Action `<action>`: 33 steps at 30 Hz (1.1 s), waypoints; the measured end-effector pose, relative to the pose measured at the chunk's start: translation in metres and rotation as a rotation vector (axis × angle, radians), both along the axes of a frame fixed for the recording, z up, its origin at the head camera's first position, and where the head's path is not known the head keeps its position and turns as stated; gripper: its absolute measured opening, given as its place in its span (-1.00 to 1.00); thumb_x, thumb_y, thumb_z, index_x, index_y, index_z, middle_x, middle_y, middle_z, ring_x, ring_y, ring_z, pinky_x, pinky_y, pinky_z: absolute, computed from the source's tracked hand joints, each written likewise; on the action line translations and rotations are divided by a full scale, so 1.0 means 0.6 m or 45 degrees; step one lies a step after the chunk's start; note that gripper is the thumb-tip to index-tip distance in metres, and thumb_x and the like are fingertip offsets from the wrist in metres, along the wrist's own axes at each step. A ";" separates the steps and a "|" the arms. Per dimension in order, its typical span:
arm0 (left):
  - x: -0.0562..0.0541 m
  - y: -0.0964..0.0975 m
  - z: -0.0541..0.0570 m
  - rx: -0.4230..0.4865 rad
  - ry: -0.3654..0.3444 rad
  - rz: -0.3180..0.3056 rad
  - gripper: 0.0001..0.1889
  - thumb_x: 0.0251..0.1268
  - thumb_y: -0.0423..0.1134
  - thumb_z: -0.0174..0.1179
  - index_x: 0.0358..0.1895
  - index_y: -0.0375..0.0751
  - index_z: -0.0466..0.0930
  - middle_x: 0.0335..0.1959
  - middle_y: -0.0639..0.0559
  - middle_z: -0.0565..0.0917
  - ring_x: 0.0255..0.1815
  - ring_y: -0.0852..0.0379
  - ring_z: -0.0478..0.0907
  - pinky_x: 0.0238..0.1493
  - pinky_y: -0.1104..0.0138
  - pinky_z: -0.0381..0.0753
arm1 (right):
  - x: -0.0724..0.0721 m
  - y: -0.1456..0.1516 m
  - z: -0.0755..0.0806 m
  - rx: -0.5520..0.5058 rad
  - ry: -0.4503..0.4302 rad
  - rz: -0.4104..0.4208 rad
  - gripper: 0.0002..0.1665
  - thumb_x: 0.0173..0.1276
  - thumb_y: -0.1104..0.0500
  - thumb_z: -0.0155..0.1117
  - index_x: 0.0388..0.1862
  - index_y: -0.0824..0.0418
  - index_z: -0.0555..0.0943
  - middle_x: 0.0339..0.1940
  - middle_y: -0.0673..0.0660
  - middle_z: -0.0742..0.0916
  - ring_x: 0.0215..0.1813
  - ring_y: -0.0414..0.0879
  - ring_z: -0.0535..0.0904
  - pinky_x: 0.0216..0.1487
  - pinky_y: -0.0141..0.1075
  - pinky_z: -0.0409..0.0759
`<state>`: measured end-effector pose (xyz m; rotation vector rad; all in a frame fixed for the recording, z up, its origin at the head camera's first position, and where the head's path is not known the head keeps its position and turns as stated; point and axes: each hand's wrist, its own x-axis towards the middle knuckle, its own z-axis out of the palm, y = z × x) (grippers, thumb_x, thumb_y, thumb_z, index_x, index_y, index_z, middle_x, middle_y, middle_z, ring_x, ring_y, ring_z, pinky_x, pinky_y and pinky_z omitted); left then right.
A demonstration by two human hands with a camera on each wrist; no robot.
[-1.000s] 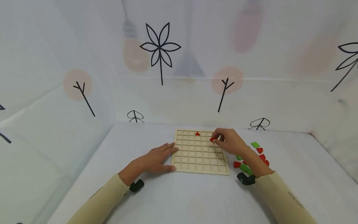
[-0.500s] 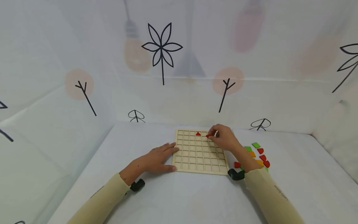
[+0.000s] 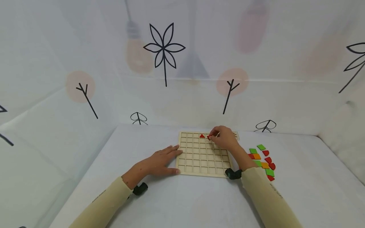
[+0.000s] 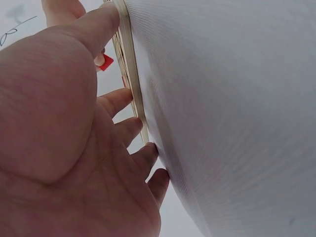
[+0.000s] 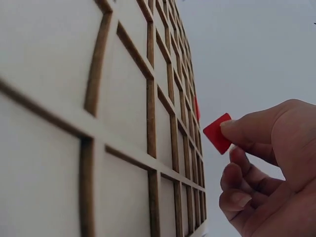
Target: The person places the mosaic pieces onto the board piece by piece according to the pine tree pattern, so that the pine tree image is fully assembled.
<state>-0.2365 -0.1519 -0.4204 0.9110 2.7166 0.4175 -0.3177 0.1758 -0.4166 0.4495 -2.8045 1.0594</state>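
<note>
A pale wooden grid board [image 3: 199, 155] lies on the white table. One red triangle tile [image 3: 201, 136] sits in a cell of its far row. My right hand [image 3: 225, 138] pinches a small red tile [image 5: 217, 133] between thumb and fingers, just above the board's far row and right of the triangle; part of the tile is hidden by the fingertips. My left hand [image 3: 162, 161] lies with fingers spread at the board's left edge, its fingertips touching the rim [image 4: 132, 64].
Loose green, red and orange tiles lie right of the board, among them a green tile [image 3: 261, 147] and an orange tile [image 3: 265, 165]. Behind my right hand shows a small patterned card [image 3: 236, 135]. A white printed cloth backdrop [image 3: 182, 104] rises behind the table.
My right hand has moved left and slightly away over the board with the red tile, closer to the red triangle. More loose tiles now show at the right. The left hand has stayed put.
</note>
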 end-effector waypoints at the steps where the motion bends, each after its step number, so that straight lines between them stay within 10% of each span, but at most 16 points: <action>1: 0.000 0.000 0.000 0.001 -0.001 0.000 -0.14 0.52 0.25 0.23 0.72 0.06 0.12 0.78 0.03 -0.01 0.77 -0.16 -0.09 0.62 -0.22 0.13 | 0.000 -0.001 -0.001 0.005 0.001 0.003 -0.92 0.46 0.24 0.36 -0.20 0.25 0.74 -0.24 0.16 0.75 -0.20 0.05 0.63 -0.21 -0.17 0.58; 33: 0.001 0.001 0.001 -0.004 0.019 -0.005 -0.14 0.52 0.25 0.23 0.73 0.06 0.11 0.78 0.02 0.00 0.77 -0.17 -0.06 0.63 -0.19 0.13 | -0.005 -0.004 -0.017 0.118 -0.030 -0.001 -0.88 0.52 0.23 0.36 -0.16 0.26 0.77 -0.24 0.15 0.78 -0.15 0.05 0.67 -0.05 -0.01 0.67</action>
